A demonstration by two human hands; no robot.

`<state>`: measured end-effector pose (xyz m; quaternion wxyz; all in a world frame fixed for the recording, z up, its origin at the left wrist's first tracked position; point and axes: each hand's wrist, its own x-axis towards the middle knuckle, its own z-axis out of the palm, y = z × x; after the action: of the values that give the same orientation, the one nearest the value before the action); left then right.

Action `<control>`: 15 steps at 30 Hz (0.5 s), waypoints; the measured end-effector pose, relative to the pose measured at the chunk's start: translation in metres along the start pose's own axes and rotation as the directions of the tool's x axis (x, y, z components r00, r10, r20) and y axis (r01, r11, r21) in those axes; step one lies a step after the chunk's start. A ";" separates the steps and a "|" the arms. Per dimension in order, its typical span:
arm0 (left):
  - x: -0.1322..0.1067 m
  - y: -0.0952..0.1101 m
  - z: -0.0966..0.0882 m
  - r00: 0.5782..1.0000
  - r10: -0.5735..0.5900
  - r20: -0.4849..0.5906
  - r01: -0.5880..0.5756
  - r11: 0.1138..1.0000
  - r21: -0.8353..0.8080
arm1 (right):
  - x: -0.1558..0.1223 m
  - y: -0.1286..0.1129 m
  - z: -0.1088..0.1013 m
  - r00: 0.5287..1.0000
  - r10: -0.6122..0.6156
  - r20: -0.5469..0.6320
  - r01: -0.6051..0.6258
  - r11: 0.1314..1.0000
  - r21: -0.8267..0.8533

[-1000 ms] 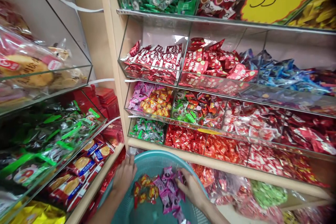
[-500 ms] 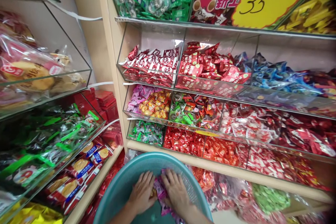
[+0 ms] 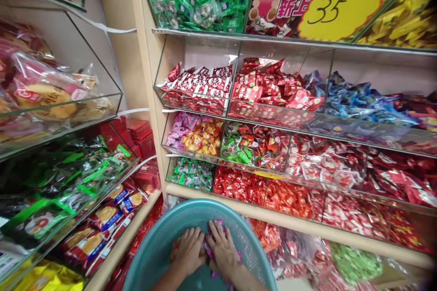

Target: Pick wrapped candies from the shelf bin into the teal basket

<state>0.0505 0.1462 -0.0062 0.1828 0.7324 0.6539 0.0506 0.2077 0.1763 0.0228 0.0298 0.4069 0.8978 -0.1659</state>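
A round teal basket [image 3: 160, 245] sits low in the middle of the view, below the candy shelves. Both my hands are inside it, side by side, palms down on a small heap of wrapped candies [image 3: 208, 249] in pink, purple and orange-red. My left hand [image 3: 190, 251] lies with fingers curled over the left part of the heap. My right hand [image 3: 222, 251] covers the right part, fingers pressed onto the pink wrappers. Most of the candies are hidden under the hands.
Clear acrylic bins [image 3: 239, 113] of red, green, blue and pink wrapped candies fill the wooden shelf unit ahead. A yellow sign reading 35 [image 3: 337, 9] hangs at the top. At left, glass bins [image 3: 68, 100] hold bread, green packets and biscuits. Bagged candy lies beside the basket on the right.
My hands came together from the basket's sides and closed over the candies, gathering the spread pieces into one heap under my palms. The view tilted slightly.
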 end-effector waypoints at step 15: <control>-0.003 -0.007 -0.029 0.998 -0.040 0.055 0.033 0.992 0.122 | 0.001 0.007 0.016 0.999 -0.021 0.024 0.022 0.999 -0.048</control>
<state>0.0346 0.1497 0.0186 0.1577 0.7313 0.6635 -0.0133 0.2111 0.1764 0.0051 0.0487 0.3945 0.9054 -0.1492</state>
